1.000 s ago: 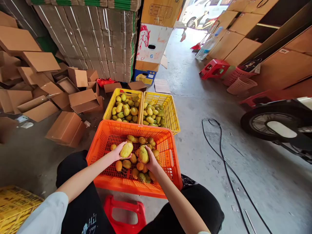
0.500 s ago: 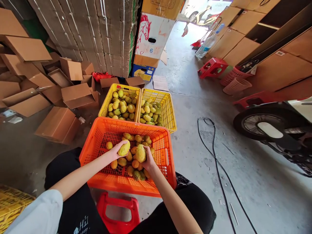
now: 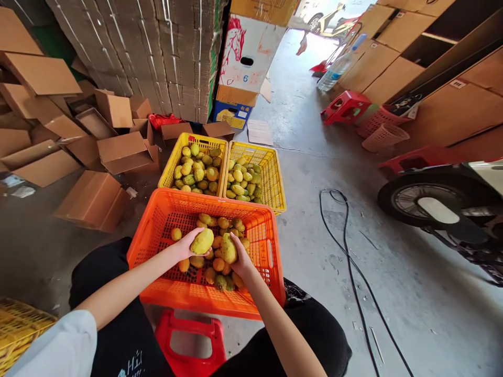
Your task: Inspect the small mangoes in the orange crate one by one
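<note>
My left hand (image 3: pixel 188 244) is closed around an oval yellow fruit (image 3: pixel 203 241), which looks like a small papaya or melon. A blotchy yellow-green fruit (image 3: pixel 228 248) of the same sort is gripped in my right hand (image 3: pixel 240 255), with the thumb near its top. Both hands are over an orange plastic crate (image 3: pixel 209 303), side by side with the two fruits a little apart. Inside it lie several more yellow, orange and greenish fruits (image 3: pixel 218 264), partly hidden by my hands.
Beyond the orange crate are a left yellow crate (image 3: pixel 168 166) and a right yellow crate (image 3: pixel 277 178), both with fruit. A red stool (image 3: pixel 218 343) stands below. Cardboard boxes (image 3: pixel 92 201) lie left. Right are a black cable (image 3: pixel 348 251) and a motorbike wheel (image 3: pixel 412 199).
The fruit in my left hand has turned slightly and shifted a little right. The fruit in my right hand has tilted slightly. Both stay held.
</note>
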`<state>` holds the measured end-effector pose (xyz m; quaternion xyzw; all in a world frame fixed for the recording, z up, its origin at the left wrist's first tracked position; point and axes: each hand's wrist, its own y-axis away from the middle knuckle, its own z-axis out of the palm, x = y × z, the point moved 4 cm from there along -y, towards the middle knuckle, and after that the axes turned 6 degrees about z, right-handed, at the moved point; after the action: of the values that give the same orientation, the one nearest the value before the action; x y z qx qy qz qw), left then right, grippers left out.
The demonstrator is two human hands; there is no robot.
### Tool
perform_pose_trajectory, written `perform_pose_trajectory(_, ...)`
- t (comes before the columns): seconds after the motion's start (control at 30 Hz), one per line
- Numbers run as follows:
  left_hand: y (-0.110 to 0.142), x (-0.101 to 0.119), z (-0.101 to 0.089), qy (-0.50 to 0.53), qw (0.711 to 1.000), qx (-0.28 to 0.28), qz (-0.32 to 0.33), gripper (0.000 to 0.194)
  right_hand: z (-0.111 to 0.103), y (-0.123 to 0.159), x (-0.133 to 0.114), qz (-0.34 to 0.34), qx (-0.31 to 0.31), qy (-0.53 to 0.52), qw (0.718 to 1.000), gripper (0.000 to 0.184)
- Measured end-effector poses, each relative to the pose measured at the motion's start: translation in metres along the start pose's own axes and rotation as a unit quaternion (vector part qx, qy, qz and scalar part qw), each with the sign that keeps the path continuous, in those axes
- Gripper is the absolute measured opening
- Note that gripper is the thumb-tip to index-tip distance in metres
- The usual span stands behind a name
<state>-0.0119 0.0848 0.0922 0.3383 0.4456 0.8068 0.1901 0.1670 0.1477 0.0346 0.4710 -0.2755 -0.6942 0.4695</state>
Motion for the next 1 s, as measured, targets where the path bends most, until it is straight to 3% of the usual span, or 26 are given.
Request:
perform_pose_trajectory(0.13, -0.006, -0.006, -0.005, -0.051, 0.996, -0.034, 0.058, 0.015, 0.003, 0.004, -0.002, -0.044, -0.01, 0.043, 0.998, 0.047)
perform_pose_trajectory(0.2, -0.012, -0.008, -0.009, -0.068, 0.994, -0.027, 0.087, 0.025, 0.004, 0.005, 0.0, -0.06, -0.01, 0.066, 0.996, 0.046)
perform_pose_trajectory(0.37, -0.022, -0.014, -0.016, -0.04, 0.997, 0.023, 0.056, 0.009, 0.006, 0.003, 0.008, -0.035, -0.006, 0.045, 0.998, 0.047)
perform_pose_trajectory(0.53, -0.019, -0.01, -0.017, 0.025, 0.996, 0.084, 0.02, 0.018, 0.0, 0.0, 0.007, -0.019, 0.027, 0.014, 0.999, 0.041)
perform_pose_trajectory(0.77, -0.013, -0.013, -0.009, -0.012, 0.997, 0.022, -0.073, 0.043, -0.011, -0.005, 0.011, -0.005, 0.073, 0.04, 0.996, 0.039)
perform_pose_trajectory(0.9, -0.011, -0.011, -0.007, -0.065, 0.997, 0.009, -0.034, 0.048, -0.006, -0.002, 0.013, 0.042, 0.049, 0.027, 0.998, 0.033)
perform_pose_trajectory(1.0, -0.009, -0.01, -0.01, -0.077, 0.997, 0.014, 0.015, 0.032, 0.001, 0.002, 0.012, 0.057, 0.027, 0.002, 0.998, 0.033)
